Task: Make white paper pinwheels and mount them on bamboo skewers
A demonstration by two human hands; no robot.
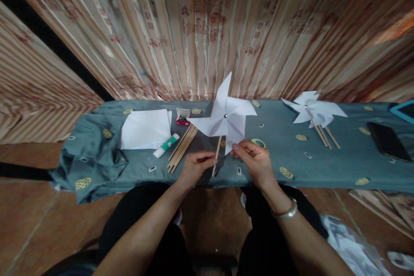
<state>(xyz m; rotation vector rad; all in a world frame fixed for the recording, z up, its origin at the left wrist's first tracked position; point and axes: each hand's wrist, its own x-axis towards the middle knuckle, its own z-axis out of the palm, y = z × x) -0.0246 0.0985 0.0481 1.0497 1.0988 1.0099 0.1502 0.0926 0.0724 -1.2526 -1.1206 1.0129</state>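
I am pinching the wooden stick (216, 153) with my left hand (195, 167), fingers closed round it, while my right hand (255, 160) is gripping a lower blade of the white paper pinwheel (224, 117), standing upright above the bench (323, 161). Behind are lying spare sticks (181, 147) and a glue tube (166, 145).

You have one white paper pinwheel on a wooden stick (226, 123) in hand, a pile of finished white pinwheels (312, 110) — count unclear — one green-and-white glue stick (166, 145), one small red box of pins (183, 119), one black phone (388, 141) — and a bundle of bare wooden sticks (182, 148).
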